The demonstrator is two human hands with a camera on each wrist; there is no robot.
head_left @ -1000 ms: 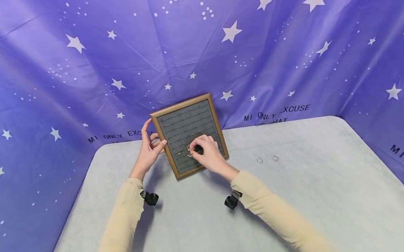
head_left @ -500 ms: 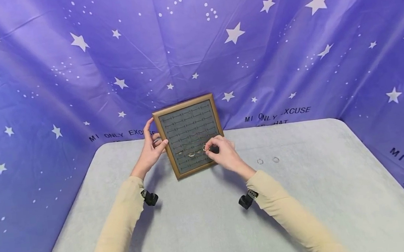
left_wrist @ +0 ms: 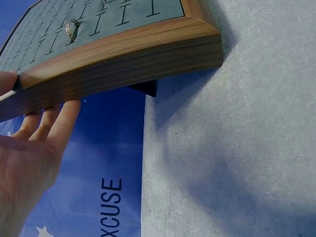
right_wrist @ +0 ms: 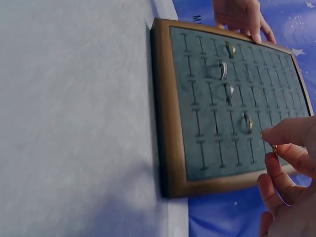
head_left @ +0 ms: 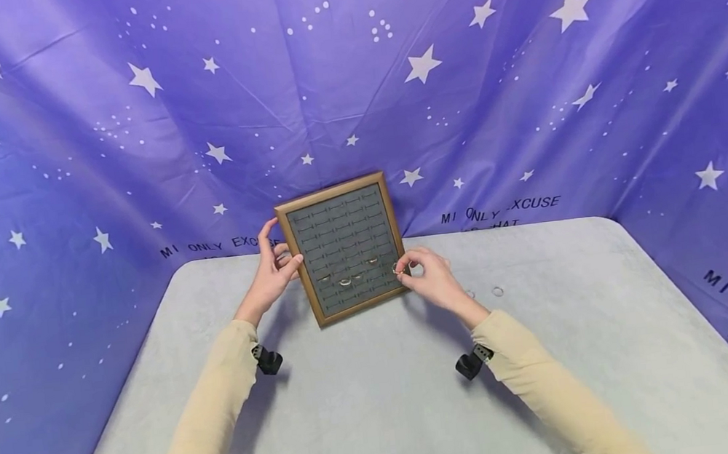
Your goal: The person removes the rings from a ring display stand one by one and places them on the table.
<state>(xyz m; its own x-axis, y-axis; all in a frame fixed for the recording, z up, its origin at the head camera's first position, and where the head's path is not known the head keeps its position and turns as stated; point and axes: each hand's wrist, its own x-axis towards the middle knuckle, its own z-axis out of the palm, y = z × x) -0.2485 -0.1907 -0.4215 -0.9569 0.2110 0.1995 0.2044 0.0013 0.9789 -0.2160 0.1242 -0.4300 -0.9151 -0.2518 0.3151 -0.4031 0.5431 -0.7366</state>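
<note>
A wood-framed ring display tray [head_left: 344, 229] with a slotted grey pad stands tilted back near the table's far edge. My left hand [head_left: 269, 269] holds its left side, thumb at the front and fingers behind, as the left wrist view shows. Several rings sit in slots low on the pad, among them a silver ring [right_wrist: 223, 70] and a gold ring [right_wrist: 248, 123]. At the tray's right edge, my right hand [head_left: 433, 277] pinches another gold-coloured ring [right_wrist: 275, 148] between thumb and fingers, just in front of the pad.
On the grey table [head_left: 381, 401], right of the tray, lies a loose ring [head_left: 498, 291]. A second loose ring [head_left: 471, 294] is partly hidden by my right hand. A purple star-print curtain [head_left: 349, 75] hangs behind and at both sides.
My right hand has moved rightward across the tray, from its lower middle to its right edge, pinching a ring. Rings it covered now show in their slots. My left hand keeps its hold.
</note>
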